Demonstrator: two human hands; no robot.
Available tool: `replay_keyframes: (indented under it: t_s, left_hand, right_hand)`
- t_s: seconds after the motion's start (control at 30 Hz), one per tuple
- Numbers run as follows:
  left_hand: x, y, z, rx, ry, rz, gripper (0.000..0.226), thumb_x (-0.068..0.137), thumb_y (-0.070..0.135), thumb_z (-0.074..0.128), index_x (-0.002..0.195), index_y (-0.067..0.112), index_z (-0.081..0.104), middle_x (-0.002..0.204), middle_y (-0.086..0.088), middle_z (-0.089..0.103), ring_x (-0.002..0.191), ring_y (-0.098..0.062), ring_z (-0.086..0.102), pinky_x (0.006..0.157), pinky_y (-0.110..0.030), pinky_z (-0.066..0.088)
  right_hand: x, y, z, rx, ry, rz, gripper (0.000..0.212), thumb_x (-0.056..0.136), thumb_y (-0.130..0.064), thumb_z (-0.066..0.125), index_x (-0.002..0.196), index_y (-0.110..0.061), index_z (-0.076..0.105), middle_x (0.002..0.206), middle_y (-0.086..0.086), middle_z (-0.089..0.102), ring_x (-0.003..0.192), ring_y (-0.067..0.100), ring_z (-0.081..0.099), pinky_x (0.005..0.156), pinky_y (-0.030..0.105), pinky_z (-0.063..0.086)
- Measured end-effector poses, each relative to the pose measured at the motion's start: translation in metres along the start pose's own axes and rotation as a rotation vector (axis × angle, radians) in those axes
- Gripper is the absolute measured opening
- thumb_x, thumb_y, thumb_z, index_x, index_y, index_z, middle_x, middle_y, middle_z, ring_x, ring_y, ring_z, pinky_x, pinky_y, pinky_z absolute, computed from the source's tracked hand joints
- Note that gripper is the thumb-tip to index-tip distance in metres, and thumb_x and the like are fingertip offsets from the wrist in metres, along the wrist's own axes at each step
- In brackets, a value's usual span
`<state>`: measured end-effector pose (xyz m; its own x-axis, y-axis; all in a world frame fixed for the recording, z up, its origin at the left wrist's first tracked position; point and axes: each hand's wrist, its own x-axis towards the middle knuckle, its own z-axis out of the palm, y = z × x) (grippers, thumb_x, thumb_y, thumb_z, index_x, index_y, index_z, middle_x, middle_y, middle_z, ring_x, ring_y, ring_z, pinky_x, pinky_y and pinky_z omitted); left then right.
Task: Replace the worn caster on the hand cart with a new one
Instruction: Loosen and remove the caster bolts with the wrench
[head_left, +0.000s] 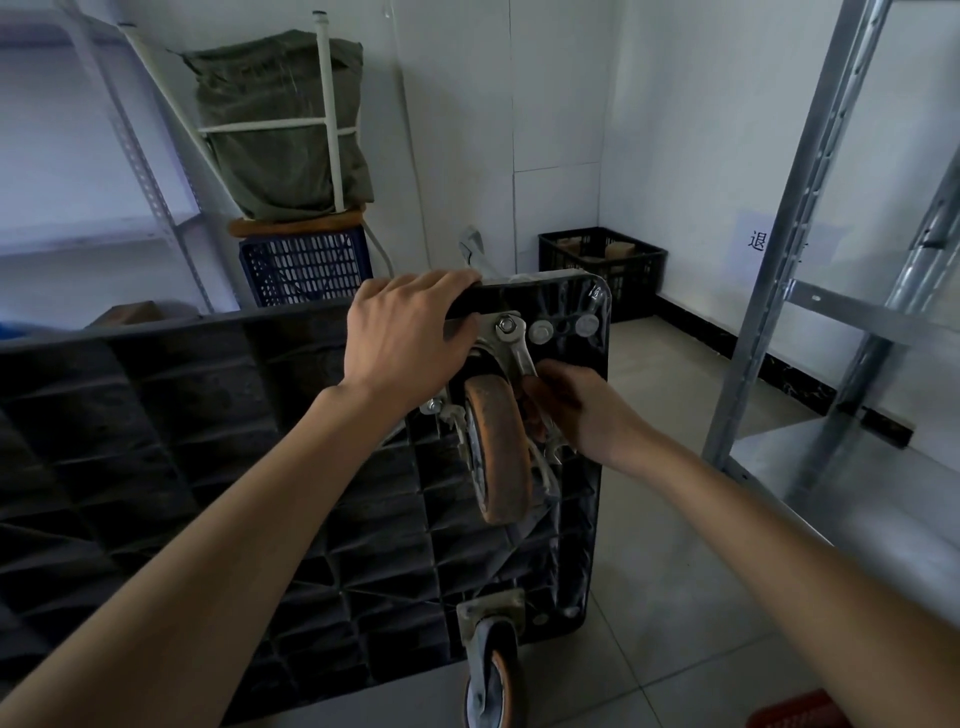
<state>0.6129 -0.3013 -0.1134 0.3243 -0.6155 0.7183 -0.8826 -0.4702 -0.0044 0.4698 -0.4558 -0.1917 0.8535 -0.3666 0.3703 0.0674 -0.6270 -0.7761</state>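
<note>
blue crate (305, 266): well beyond the fingers (457, 283), to their left, against the wall
green sack (280, 124): stacked above the blue crate on a round wooden seat (296, 224); white tube frame (324, 122) across it
black crate (605, 260): in the corner, beyond and right of the fingers
metal shelving (810, 171): far right, upright post
paper sign (758, 240): on the wall behind that post
red crate (795, 714): bottom right corner on the tiled floor (675, 597)

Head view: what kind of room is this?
Probably a storeroom or stockroom. Bare metal shelving stands on the right, plastic crates, one black and one blue, sit on the tiled floor along plain white walls, and a stuffed green sack rests on the blue one.
</note>
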Motion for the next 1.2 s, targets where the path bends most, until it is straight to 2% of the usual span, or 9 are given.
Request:
replay_keyframes:
  t_s: [0.13,0.2,0.3,0.4,0.5,0.63,0.93,1.13,1.2]
  left_hand:
    - [-0.002,-0.002,0.0,0.001,0.001,0.015,0.04,0.095,0.042,0.057,0.134,0.032,0.058,0.123,0.009,0.07,0.111,-0.023,0.065,0.097,-0.04,0.04]
    - [-0.002,-0.003,0.0,0.0,0.003,0.021,0.04,0.095,0.042,0.057,0.134,0.032,0.057,0.124,0.009,0.069,0.112,-0.022,0.065,0.098,-0.04,0.04]
    - [-0.002,-0.003,0.001,-0.002,0.003,0.018,0.04,0.095,0.042,0.057,0.134,0.033,0.057,0.126,0.01,0.069,0.113,-0.022,0.065,0.098,-0.04,0.041]
    - [-0.003,-0.005,0.002,0.008,0.011,0.031,0.04,0.096,0.043,0.057,0.134,0.033,0.057,0.127,0.011,0.068,0.114,-0.021,0.065,0.099,-0.04,0.041]
    - [-0.002,-0.01,0.001,0.012,0.0,0.038,0.041,0.096,0.044,0.058,0.136,0.034,0.055,0.129,0.011,0.067,0.115,-0.021,0.064,0.1,-0.04,0.041]
    - [-0.001,-0.01,0.001,0.004,-0.009,0.036,0.042,0.096,0.045,0.059,0.136,0.036,0.055,0.127,0.013,0.068,0.114,-0.02,0.064,0.1,-0.04,0.041]
    - [-0.002,-0.005,0.004,0.01,0.024,0.016,0.041,0.095,0.043,0.06,0.134,0.034,0.057,0.124,0.011,0.069,0.113,-0.022,0.065,0.099,-0.04,0.041]
    - [-0.002,-0.005,0.002,0.005,0.012,0.008,0.041,0.095,0.044,0.059,0.134,0.035,0.057,0.125,0.011,0.068,0.114,-0.022,0.064,0.099,-0.04,0.04]
    - [-0.002,-0.004,0.002,0.006,0.009,0.007,0.041,0.095,0.044,0.059,0.134,0.035,0.056,0.125,0.012,0.068,0.114,-0.021,0.064,0.099,-0.04,0.039]
  right_hand:
    - [0.0,-0.001,0.007,0.087,-0.006,0.001,0.038,0.11,-0.024,0.042,0.074,-0.019,0.054,0.065,0.007,0.055,0.057,0.015,0.054,0.059,0.024,0.043]
    - [0.001,0.002,0.013,0.203,0.001,0.006,0.038,0.111,-0.023,0.04,0.075,-0.015,0.05,0.063,0.008,0.047,0.055,0.019,0.047,0.057,0.028,0.04]
    - [0.003,0.005,0.018,0.334,0.0,0.047,0.034,0.111,-0.02,0.037,0.079,-0.01,0.044,0.062,0.006,0.036,0.049,0.015,0.038,0.049,0.025,0.036]
    - [0.004,0.005,0.02,0.372,-0.016,0.058,0.032,0.111,-0.021,0.035,0.082,-0.009,0.043,0.06,-0.001,0.036,0.047,0.011,0.034,0.045,0.021,0.034]
    - [0.004,0.005,0.019,0.27,-0.002,0.033,0.036,0.111,-0.026,0.036,0.082,-0.008,0.046,0.063,0.006,0.041,0.05,0.016,0.041,0.047,0.024,0.039]
    - [0.004,0.006,0.017,0.252,-0.011,0.019,0.037,0.111,-0.027,0.035,0.081,-0.008,0.047,0.063,0.009,0.043,0.05,0.018,0.043,0.048,0.027,0.04]
    - [-0.008,0.008,0.023,0.448,-0.029,0.058,0.033,0.11,-0.027,0.038,0.082,-0.01,0.044,0.062,0.003,0.031,0.049,0.012,0.032,0.047,0.022,0.033]
    - [-0.03,0.02,0.002,0.129,-0.019,0.093,0.04,0.11,-0.033,0.041,0.077,-0.013,0.052,0.053,0.003,0.047,0.046,0.02,0.044,0.049,0.031,0.037]
    - [-0.029,0.013,-0.021,0.012,-0.017,0.052,0.031,0.108,-0.028,0.047,0.081,-0.02,0.061,0.053,-0.006,0.054,0.047,0.008,0.048,0.05,0.025,0.036]
